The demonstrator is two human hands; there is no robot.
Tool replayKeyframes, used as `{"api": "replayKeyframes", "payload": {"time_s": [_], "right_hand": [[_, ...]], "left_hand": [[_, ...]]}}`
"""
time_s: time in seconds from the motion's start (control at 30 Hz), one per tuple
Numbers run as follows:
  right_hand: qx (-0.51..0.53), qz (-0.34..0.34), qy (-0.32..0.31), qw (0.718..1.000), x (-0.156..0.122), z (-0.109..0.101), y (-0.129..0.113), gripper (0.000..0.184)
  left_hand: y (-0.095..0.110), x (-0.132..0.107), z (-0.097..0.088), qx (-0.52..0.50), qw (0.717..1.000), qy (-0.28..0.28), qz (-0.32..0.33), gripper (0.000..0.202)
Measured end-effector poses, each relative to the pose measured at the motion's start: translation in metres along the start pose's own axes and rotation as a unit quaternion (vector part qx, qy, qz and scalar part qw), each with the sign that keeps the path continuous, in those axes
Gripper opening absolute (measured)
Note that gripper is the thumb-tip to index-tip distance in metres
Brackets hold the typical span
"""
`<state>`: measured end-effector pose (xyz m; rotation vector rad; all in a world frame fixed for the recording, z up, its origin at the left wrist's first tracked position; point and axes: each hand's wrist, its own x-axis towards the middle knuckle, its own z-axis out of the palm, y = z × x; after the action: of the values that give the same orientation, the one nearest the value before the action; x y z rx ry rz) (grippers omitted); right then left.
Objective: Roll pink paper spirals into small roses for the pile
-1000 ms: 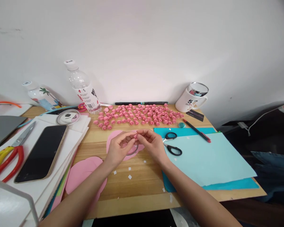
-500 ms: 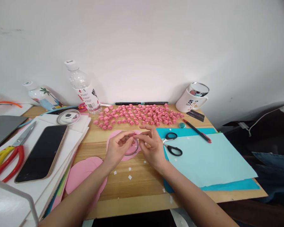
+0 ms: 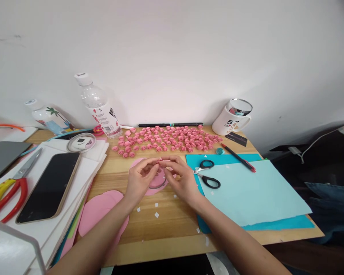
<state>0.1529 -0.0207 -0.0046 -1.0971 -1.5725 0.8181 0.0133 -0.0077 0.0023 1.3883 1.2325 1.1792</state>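
Between my fingertips is a small rolled pink paper rose (image 3: 158,162), mostly covered by the fingers. My left hand (image 3: 140,177) pinches it from the left. From the other side my right hand (image 3: 182,179) closes on it, thumb and fingers together. Under the hands lies a pink paper piece (image 3: 154,189) with a dark curved line. Just beyond them, many finished pink paper roses (image 3: 166,139) are spread along the back of the table. A stack of rounded pink paper pieces (image 3: 99,210) lies by my left forearm.
Black-handled scissors (image 3: 210,182) rest on light blue paper (image 3: 255,194) at right. Further back stand a mug (image 3: 231,121) and a water bottle (image 3: 101,110). On the left, a phone (image 3: 50,187) and red-yellow scissors (image 3: 21,187) lie on white paper. White scraps (image 3: 156,215) dot the wood.
My right hand has moved slightly left and its raised fingers have come down onto the small rose. Both hands are now closer together around it.
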Motion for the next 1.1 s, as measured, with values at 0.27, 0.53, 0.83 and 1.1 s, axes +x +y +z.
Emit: {"api": "replayKeyframes", "payload": {"time_s": [0.27, 0.53, 0.83, 1.1], "right_hand": [[-0.078, -0.062, 0.048, 0.994, 0.000, -0.002, 0.003, 0.031], [-0.053, -0.053, 0.014, 0.997, -0.001, 0.000, 0.006, 0.030], [-0.052, -0.046, 0.043, 0.997, 0.002, -0.001, 0.006, 0.036], [-0.131, -0.113, 0.048, 0.984, 0.000, 0.001, 0.016, 0.028]], "left_hand": [[0.001, 0.001, 0.001, -0.049, 0.998, 0.003, -0.042, 0.021], [0.000, -0.002, 0.001, -0.007, 1.000, 0.009, -0.005, 0.019], [-0.001, 0.003, -0.001, -0.097, 0.993, -0.031, -0.066, 0.023], [-0.012, 0.002, 0.000, -0.104, 0.988, -0.092, -0.071, 0.023]]}}
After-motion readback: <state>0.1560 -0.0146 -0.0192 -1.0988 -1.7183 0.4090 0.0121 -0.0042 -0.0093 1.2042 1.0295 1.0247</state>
